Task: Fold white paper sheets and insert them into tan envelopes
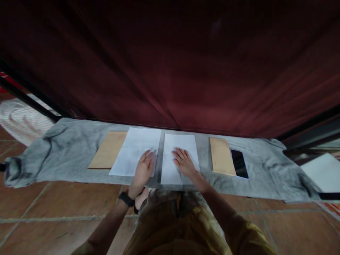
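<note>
1. Two bare hands were at work over paper on a grey cloth (77, 152), the right hand (185, 164) laid upon the right sheet (168, 164), the left hand (145, 164) at the right-hand edge of the left sheet (132, 152).

2. The key relation: the right sheet lay directly beneath the right fingers, its long axis running away from the person toward a dark red fabric (170, 88).

3. The right hand was the nearer to that sheet; from the left fingers it lay to the right, just across a narrow strip of cloth.

4. The right fingers were spread nearly flat, gripping nothing. The left fingers, blurred, were loosely extended with no grip visible; whether they touched paper could not be told.

5. The left sheet overlapped the left envelope (105, 154). Beyond the right forearm, the right envelope (221, 157) lay apart from the right sheet, with a phone (239, 164) just beside it.
</note>
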Demonstrator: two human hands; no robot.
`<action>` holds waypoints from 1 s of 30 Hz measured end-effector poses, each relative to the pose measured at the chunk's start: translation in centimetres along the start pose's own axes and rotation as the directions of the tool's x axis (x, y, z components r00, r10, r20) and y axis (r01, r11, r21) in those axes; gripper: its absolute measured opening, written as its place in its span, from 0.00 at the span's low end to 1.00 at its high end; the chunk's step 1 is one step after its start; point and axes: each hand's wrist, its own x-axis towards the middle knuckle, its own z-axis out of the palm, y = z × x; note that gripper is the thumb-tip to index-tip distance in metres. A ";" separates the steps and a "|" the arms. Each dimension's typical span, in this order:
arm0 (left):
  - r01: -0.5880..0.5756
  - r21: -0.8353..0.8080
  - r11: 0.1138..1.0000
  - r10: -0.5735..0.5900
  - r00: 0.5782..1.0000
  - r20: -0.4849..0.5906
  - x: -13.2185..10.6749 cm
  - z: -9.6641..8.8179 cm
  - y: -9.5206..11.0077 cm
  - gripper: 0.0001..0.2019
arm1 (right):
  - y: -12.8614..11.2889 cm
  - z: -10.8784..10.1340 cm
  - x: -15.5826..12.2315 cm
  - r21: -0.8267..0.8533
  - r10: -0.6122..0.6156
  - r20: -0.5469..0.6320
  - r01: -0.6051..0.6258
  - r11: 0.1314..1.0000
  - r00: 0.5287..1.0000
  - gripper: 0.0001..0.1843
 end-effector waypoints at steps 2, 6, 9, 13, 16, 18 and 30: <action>-0.141 -0.039 0.989 0.142 0.989 0.032 -1.6 2.0 3.6 0.22 | -0.7 0.1 -0.4 0.005 -0.026 0.013 0.026 1.000 1.000 0.24; -0.274 0.042 0.961 0.263 0.949 0.175 -3.5 4.5 7.3 0.25 | -0.4 0.0 -0.9 -0.010 -0.020 0.019 0.020 1.000 1.000 0.24; -0.284 0.123 0.951 0.250 0.939 0.238 -4.1 5.2 7.1 0.26 | 0.8 -0.4 -1.4 -0.033 0.029 0.005 -0.028 0.999 1.000 0.25; -0.302 0.160 0.940 0.257 0.933 0.253 -4.2 5.4 6.5 0.26 | 2.6 -0.8 -2.4 -0.048 0.105 -0.021 -0.106 0.993 0.994 0.26; -0.294 0.162 0.942 0.248 0.935 0.254 -4.2 5.4 6.5 0.26 | 3.8 -1.0 -3.2 -0.058 0.161 -0.036 -0.163 0.985 0.986 0.26; -0.287 0.158 0.945 0.243 0.937 0.251 -4.4 5.3 6.4 0.26 | 4.5 -1.1 -3.7 -0.060 0.188 -0.040 -0.190 0.980 0.981 0.26; -0.250 0.143 0.958 0.215 0.950 0.226 -5.6 4.5 5.1 0.26 | 5.3 -2.3 -6.9 -0.031 0.307 -0.129 -0.313 0.949 0.943 0.27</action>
